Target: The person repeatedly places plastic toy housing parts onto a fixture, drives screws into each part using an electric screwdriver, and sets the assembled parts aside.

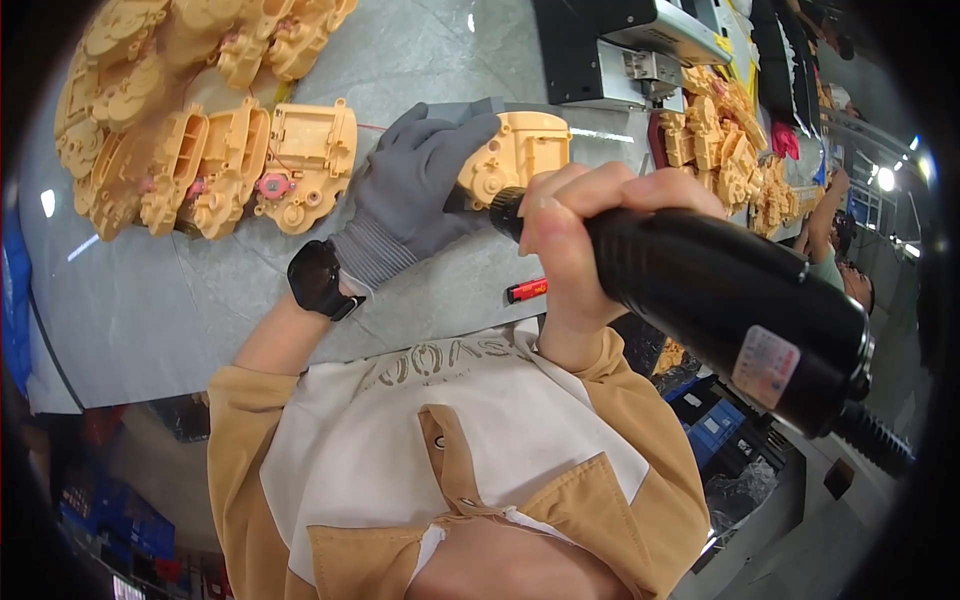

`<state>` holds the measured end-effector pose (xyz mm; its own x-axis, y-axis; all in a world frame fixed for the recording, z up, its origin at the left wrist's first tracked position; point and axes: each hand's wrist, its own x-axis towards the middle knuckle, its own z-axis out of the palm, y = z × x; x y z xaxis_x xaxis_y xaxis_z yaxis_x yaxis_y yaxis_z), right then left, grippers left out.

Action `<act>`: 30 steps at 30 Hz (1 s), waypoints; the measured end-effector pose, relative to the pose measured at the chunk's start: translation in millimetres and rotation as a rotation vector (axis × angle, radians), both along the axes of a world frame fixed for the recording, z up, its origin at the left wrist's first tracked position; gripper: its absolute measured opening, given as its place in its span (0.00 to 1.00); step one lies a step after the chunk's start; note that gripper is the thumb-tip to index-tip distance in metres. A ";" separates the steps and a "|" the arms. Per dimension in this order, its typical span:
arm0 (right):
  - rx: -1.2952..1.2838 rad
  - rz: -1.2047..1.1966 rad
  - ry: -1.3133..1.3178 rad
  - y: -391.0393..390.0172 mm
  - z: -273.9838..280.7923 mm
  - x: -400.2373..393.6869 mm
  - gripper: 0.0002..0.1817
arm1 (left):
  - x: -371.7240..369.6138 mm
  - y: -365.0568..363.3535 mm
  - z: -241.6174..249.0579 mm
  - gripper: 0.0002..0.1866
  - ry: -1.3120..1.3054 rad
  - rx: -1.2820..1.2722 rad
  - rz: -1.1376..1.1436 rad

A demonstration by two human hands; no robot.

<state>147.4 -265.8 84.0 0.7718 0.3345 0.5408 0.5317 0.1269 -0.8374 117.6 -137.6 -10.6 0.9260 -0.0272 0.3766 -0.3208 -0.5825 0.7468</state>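
Observation:
My left hand (415, 185), in a grey knit glove, lies closed around the left side of a yellow-orange plastic housing (538, 146) on the grey table. Its fingertips are partly hidden behind the housing. My bare right hand (585, 215) wraps around the front of a thick black electric screwdriver (720, 290). The screwdriver's ribbed nose points left, at the lower left edge of the housing. Whether the bit touches a screw there is hidden. Below my right hand, a small red cylinder with a black end (526, 290) lies on the table.
Several similar plastic housings (312, 165), some with pink round parts and thin red wires, stand at the left. A black machine (600, 70) sits at the back. More housings (720, 150) are heaped at the right, where another person (825, 240) is visible.

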 end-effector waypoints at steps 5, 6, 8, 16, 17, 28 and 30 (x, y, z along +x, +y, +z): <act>0.293 -0.029 0.103 -29.8 8.1 6.7 0.23 | 5.0 0.2 1.5 0.41 -0.006 0.023 -0.007; 0.406 0.004 0.070 -41.9 22.9 22.3 0.19 | 6.4 0.0 -1.9 0.42 -0.026 0.043 0.002; 0.407 -0.155 0.081 -72.1 40.6 63.9 0.03 | -1.5 -2.0 -0.2 0.43 0.062 0.080 0.009; 0.223 -0.446 -0.108 -56.0 10.0 139.2 0.18 | -3.5 -0.4 5.1 0.40 0.051 0.093 0.019; 0.224 -0.443 -0.107 -60.9 4.2 134.8 0.18 | -4.4 3.2 3.7 0.40 0.026 0.117 0.025; 0.398 -0.254 0.236 -86.5 27.8 76.7 0.02 | 6.9 -7.9 -1.2 0.40 0.039 0.069 0.170; 0.467 -0.127 0.270 -85.6 29.2 72.5 0.00 | 12.2 -9.2 -4.3 0.40 0.011 0.038 0.127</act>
